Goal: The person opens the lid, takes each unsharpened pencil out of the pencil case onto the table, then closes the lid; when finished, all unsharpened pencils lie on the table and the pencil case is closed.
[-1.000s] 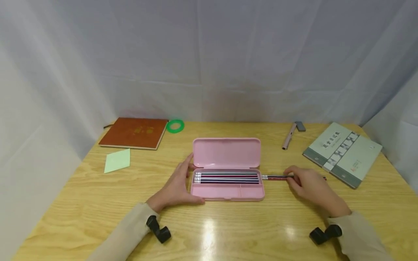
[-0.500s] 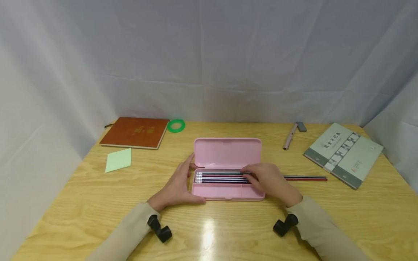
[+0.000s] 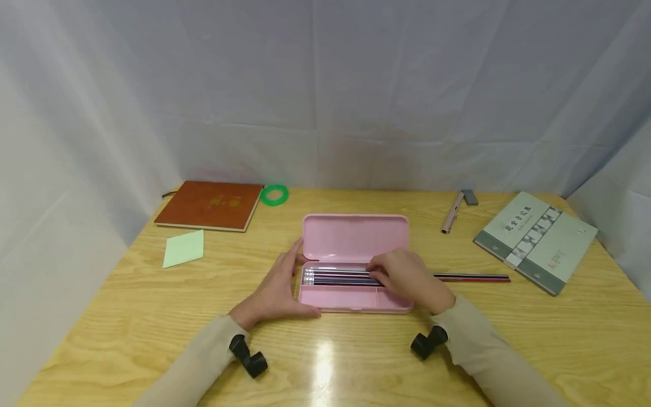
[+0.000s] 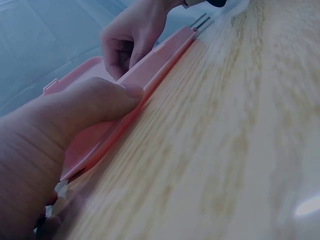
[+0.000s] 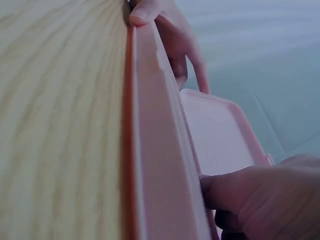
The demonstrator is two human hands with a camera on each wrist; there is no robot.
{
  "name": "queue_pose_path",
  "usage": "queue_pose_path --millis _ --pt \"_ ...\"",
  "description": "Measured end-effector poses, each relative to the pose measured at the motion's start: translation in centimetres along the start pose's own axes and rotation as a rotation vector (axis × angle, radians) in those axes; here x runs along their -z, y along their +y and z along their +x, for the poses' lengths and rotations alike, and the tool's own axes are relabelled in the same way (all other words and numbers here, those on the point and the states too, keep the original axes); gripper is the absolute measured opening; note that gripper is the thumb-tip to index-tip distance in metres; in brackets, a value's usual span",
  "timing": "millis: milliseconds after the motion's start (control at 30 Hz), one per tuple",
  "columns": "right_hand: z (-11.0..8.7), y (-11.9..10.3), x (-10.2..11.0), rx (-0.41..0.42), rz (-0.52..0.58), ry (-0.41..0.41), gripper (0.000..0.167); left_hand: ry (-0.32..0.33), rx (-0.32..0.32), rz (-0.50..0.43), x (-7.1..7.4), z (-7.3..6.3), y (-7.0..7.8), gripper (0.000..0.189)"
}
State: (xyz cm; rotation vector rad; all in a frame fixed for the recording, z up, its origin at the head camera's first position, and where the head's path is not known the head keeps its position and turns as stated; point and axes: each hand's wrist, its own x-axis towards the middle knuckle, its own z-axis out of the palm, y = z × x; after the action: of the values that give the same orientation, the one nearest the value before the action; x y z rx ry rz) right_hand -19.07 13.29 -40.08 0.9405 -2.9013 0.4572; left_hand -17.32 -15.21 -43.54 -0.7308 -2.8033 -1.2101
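Observation:
A pink pencil case (image 3: 333, 298) lies with its lid up in the middle of the table. Several striped pencils (image 3: 338, 277) fill its long rear compartment, silver eraser ends to the left. My left hand (image 3: 274, 293) holds the case's left end, thumb on the front edge and fingers behind; the left wrist view shows that thumb (image 4: 107, 100) on the rim. Reaching into the case from the right, my right hand (image 3: 409, 278) pinches at the pencils with curled fingers; its grip is partly hidden. To its right, a red and a black pencil (image 3: 473, 277) lie on the table.
At the back left are a brown notebook (image 3: 211, 205), a green tape ring (image 3: 274, 195) and a pale green sticky note (image 3: 183, 249). A pink pen (image 3: 451, 213), a grey eraser (image 3: 470, 197) and a grey-green notebook (image 3: 536, 240) lie at the back right.
My right hand has let go of the pencils on the table and moved left into the case, where its fingers have slid slightly further left. The left hand has stayed on the case.

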Motion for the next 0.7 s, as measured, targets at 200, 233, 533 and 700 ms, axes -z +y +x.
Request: queue_pose_path --millis 200,233,533,700 --pt "0.5 -0.3 0.2 0.05 -0.016 0.004 0.005 -0.005 0.009 0.0 0.3 -0.1 0.1 0.143" --pt "0.3 -0.2 0.1 0.062 -0.025 0.016 0.006 -0.007 0.008 0.0 0.2 -0.1 0.2 0.142" --pt "-4.9 2.6 2.6 -0.041 0.024 0.169 0.005 0.003 0.02 -0.018 0.1 0.0 0.2 0.143" --pt "-10.2 6.3 3.3 -0.122 0.086 0.144 0.004 0.006 0.006 -0.013 0.0 0.1 0.0 0.143"
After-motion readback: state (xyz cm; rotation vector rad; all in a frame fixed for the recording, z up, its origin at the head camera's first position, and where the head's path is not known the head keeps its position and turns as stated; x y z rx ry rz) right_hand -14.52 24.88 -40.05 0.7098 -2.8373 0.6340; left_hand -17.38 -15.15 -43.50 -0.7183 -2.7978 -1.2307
